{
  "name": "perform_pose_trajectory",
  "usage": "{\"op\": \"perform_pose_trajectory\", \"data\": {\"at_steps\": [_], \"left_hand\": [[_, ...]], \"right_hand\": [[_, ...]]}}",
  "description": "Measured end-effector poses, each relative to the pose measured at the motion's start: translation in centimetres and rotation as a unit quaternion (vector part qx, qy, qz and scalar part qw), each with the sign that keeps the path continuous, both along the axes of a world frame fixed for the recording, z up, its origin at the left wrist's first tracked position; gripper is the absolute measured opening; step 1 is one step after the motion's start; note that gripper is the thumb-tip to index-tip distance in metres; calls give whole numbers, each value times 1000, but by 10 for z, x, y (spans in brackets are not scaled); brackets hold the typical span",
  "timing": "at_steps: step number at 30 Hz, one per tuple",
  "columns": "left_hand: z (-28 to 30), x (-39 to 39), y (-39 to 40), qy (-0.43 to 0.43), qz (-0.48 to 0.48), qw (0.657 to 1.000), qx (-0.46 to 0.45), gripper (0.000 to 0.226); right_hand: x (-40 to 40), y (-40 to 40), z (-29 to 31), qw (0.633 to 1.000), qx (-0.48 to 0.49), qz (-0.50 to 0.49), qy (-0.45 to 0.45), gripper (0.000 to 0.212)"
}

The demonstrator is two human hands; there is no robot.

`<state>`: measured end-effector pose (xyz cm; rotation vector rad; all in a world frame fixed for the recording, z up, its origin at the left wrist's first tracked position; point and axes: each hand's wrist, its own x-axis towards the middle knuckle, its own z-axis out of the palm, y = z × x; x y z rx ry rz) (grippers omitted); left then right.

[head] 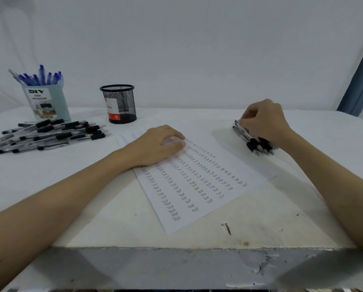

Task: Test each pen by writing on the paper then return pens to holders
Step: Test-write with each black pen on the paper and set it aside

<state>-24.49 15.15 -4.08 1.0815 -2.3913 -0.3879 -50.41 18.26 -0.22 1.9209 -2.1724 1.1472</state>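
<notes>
Hand (262, 121) on pens (254, 142), two holders (119, 104)

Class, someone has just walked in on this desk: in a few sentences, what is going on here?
A person is testing pens. The left hand rests flat on the paper, which is covered in columns of the word "Test". The right hand grips a pen from the small pile of black pens at the paper's right corner. Another pile of black pens lies at the left, before the blue organizer full of blue pens. The black mesh holder appears to hold no pens.
</notes>
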Motion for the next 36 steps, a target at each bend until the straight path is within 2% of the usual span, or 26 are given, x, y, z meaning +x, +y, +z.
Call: {"op": "perform_pose_trajectory", "data": {"at_steps": [3,7,11,16,19,23,26,31,36], "left_hand": [[11,21,6,18,30,999,0,25],[15,75,16,5,85,996,-15,19],[7,153,38,-2,161,987,-26,16],[-4,227,64,2,247,968,-52,18],[-7,242,70,9,274,960,-53,17],[-10,239,69,-11,278,959,-52,29],[-11,240,69,-8,277,959,-56,23],[-11,239,70,-11,274,960,-60,20],[-12,240,69,-8,273,960,-63,21]], "right_hand": [[27,7,16,998,-31,45,-19,10],[84,5,38,988,-28,147,26,13],[172,-14,41,961,19,265,79,16],[274,-31,10,915,79,359,163,28],[314,-31,-10,900,75,362,230,29],[336,-28,-21,902,-6,321,288,26],[337,-34,-22,904,-30,326,275,21],[337,-40,-25,916,9,343,208,16],[335,-45,-26,899,28,353,258,20]]}}
